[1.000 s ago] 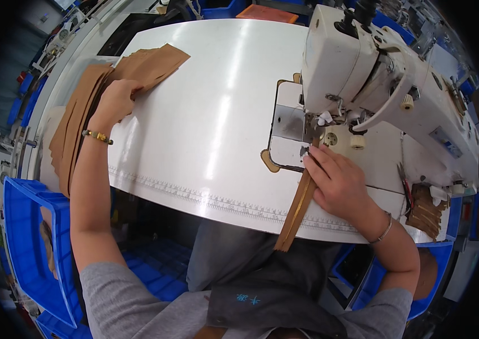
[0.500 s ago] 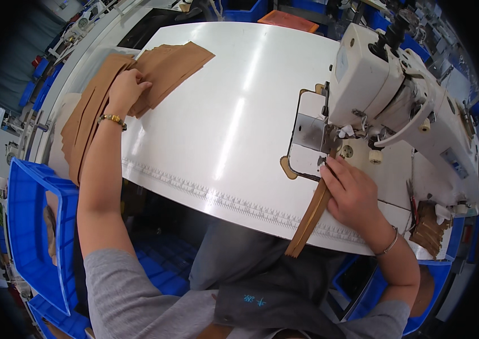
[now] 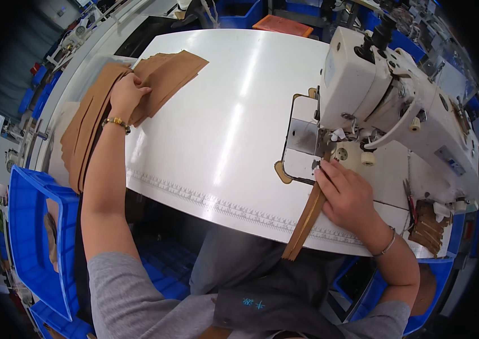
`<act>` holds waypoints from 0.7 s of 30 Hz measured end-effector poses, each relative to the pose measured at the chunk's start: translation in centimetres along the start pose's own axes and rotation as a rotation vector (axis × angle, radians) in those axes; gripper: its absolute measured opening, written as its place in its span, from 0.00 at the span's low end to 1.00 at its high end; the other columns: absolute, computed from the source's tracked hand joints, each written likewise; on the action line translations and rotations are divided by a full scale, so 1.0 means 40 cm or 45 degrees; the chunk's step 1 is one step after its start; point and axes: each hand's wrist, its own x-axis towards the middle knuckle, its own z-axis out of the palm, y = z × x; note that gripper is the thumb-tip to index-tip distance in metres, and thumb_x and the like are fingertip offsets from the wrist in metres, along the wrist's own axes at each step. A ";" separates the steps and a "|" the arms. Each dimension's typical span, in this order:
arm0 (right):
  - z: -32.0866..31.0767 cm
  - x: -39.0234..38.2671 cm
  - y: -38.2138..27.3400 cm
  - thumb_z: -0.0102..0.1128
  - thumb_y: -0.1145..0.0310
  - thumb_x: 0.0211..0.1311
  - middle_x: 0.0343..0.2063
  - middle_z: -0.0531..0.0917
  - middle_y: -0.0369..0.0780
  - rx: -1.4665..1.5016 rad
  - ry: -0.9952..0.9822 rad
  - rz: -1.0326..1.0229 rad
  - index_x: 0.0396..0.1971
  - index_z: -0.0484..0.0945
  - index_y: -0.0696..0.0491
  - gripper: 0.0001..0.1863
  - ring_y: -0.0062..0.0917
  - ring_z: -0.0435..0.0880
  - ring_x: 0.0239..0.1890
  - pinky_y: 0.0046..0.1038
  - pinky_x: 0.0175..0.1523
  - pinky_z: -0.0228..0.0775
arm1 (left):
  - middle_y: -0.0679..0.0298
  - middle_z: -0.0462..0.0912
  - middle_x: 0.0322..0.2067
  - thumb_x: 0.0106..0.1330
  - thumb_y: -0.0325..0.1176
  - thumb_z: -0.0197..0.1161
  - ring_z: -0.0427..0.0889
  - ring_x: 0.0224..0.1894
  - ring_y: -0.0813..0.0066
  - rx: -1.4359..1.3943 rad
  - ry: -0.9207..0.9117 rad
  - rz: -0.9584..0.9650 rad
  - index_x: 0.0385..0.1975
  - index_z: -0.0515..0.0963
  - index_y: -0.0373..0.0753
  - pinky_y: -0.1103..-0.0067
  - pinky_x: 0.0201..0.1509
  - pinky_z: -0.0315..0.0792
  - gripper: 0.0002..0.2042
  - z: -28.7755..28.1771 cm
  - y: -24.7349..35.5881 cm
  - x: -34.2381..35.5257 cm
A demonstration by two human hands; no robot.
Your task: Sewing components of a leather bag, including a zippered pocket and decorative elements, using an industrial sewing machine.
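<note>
At the far left of the white table, brown fabric pieces (image 3: 174, 70) lie fanned out in overlapping layers. My left hand (image 3: 126, 97) is on them, its fingers bent and closed at the edge of the upper layers; the fingertips are partly hidden. On the right stands a white sewing machine (image 3: 358, 85). A narrow folded brown fabric strip (image 3: 305, 227) runs from under its needle area toward me, its near end hanging past the table edge. My right hand (image 3: 348, 192) grips the strip close to the presser foot, fingers pressed together over it.
A printed ruler scale (image 3: 217, 209) follows the near edge of the white table (image 3: 205, 130). Scissors (image 3: 410, 203) and a bundle of brown strips (image 3: 429, 229) lie right of my right hand. Blue bins (image 3: 42, 248) stand at the left. An orange tray (image 3: 283, 25) sits beyond the table.
The whole view has shifted slightly. Both hands keep nearly the same places, the left on the fabric pieces and the right on the strip.
</note>
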 end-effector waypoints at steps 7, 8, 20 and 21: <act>0.003 -0.003 0.000 0.71 0.68 0.48 0.54 0.85 0.46 0.008 0.011 -0.002 0.50 0.85 0.58 0.25 0.40 0.87 0.55 0.37 0.56 0.81 | 0.62 0.90 0.44 0.62 0.39 0.77 0.88 0.44 0.60 -0.230 0.367 0.248 0.34 0.89 0.41 0.67 0.49 0.80 0.09 -0.140 0.165 -0.085; 0.004 -0.003 0.001 0.71 0.68 0.48 0.54 0.85 0.46 0.007 0.007 0.003 0.50 0.85 0.58 0.25 0.40 0.87 0.55 0.37 0.56 0.81 | 0.62 0.90 0.44 0.62 0.37 0.76 0.88 0.44 0.60 -0.352 0.445 0.373 0.32 0.89 0.39 0.68 0.49 0.80 0.08 -0.168 0.194 -0.116; -0.036 0.017 -0.020 0.59 0.72 0.61 0.58 0.84 0.47 0.257 -0.020 -0.163 0.53 0.82 0.60 0.20 0.40 0.82 0.62 0.43 0.67 0.74 | 0.33 0.64 0.72 0.62 0.59 0.74 0.59 0.76 0.27 -0.791 -0.899 1.301 0.53 0.78 0.37 0.51 0.76 0.62 0.32 -0.171 0.448 -0.690; -0.032 0.017 -0.019 0.58 0.72 0.61 0.59 0.83 0.48 0.284 -0.069 -0.136 0.54 0.82 0.60 0.20 0.41 0.82 0.63 0.43 0.68 0.73 | 0.33 0.62 0.74 0.64 0.61 0.71 0.59 0.76 0.28 -0.797 -0.960 1.373 0.59 0.76 0.36 0.51 0.76 0.62 0.36 -0.177 0.457 -0.709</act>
